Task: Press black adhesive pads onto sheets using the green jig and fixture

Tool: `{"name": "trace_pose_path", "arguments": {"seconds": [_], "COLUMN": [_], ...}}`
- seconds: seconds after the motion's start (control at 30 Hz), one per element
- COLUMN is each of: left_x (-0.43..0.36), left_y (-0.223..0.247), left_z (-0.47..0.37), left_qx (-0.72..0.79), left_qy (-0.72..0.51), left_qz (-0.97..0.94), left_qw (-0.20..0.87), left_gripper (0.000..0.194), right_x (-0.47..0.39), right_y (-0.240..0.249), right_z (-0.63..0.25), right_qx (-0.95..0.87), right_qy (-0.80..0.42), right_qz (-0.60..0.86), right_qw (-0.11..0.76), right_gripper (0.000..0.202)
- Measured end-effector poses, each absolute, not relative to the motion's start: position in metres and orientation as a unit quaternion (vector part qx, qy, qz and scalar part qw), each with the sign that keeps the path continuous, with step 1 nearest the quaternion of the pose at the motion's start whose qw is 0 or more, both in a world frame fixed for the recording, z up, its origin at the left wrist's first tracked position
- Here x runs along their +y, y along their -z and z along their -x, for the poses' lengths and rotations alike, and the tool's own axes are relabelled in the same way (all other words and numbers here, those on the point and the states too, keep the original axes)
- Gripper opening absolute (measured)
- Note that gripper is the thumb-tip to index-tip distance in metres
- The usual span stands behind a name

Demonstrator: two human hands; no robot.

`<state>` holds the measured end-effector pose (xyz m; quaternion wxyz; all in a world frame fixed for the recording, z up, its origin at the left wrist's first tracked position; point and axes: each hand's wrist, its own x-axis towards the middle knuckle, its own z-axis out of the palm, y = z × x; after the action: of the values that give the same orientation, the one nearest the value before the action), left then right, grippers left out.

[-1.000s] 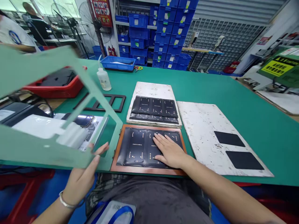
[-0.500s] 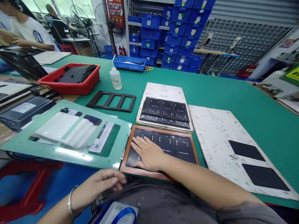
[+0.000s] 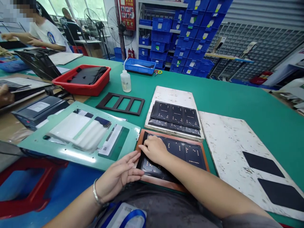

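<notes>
Black and glossy, the printed sheet [image 3: 181,152] lay on the orange-brown board [image 3: 159,181] in the lower centre of the frame, its left part beneath our right hand [image 3: 154,149]. The fingers of that hand were curled in at the sheet's left side, thumb extended; whether they pinched its edge we could not tell. Our left hand [image 3: 123,167] had its fingers loosely spread, their tips at the board's left edge. To the left of centre we had the pale green frame [image 3: 78,155], lying flat over papers and a phone [image 3: 103,121]. Just above the board, more black sheets [image 3: 175,115] rested on a white board stack [image 3: 174,95]. At lower right, two black rectangles [image 3: 263,163] lay on a white board [image 3: 228,139]. A red bin [image 3: 95,89] stood at upper left, near a clear bottle [image 3: 126,82].
</notes>
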<state>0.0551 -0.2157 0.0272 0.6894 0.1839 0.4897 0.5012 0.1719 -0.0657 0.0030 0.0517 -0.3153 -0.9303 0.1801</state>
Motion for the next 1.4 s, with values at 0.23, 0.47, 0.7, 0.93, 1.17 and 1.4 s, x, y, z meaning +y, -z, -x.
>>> {"name": "trace_pose_path", "arguments": {"seconds": [0.23, 0.47, 0.7, 0.93, 1.17, 1.4], "left_x": [-0.215, -0.206, -0.162, -0.144, -0.129, -0.114], "left_y": [-0.027, -0.029, -0.024, -0.019, -0.094, -0.157], "left_z": [-0.056, -0.051, -0.059, -0.066, -0.091, -0.103], "left_qx": [0.499, 0.56, 0.605, 0.633, 0.616, 0.592], "left_qy": [-0.501, -0.526, -0.381, -0.28, -0.27, -0.281], "left_qz": [-0.18, -0.201, -0.292, -0.373, -0.451, -0.471], "left_qw": [0.684, 0.608, 0.635, 0.617, 0.587, 0.591], "left_gripper": [0.055, 0.05, 0.044, 0.025, 0.017, 0.021], "right_x": [-0.068, -0.063, -0.075, -0.132, -0.149, -0.131], "right_y": [0.001, -0.006, -0.042, -0.035, 0.022, 0.023], "right_z": [-0.171, -0.174, -0.219, -0.305, -0.342, -0.349], "right_qx": [-0.926, -0.904, -0.85, -0.763, -0.463, -0.271], "right_qy": [-0.169, -0.231, -0.335, -0.607, -0.854, -0.85], "right_qz": [0.337, 0.347, 0.338, 0.211, 0.2, 0.3], "right_qw": [0.027, 0.096, 0.225, 0.073, 0.132, 0.337], "right_gripper": [0.04, 0.028, 0.031, 0.027, 0.06, 0.064]}}
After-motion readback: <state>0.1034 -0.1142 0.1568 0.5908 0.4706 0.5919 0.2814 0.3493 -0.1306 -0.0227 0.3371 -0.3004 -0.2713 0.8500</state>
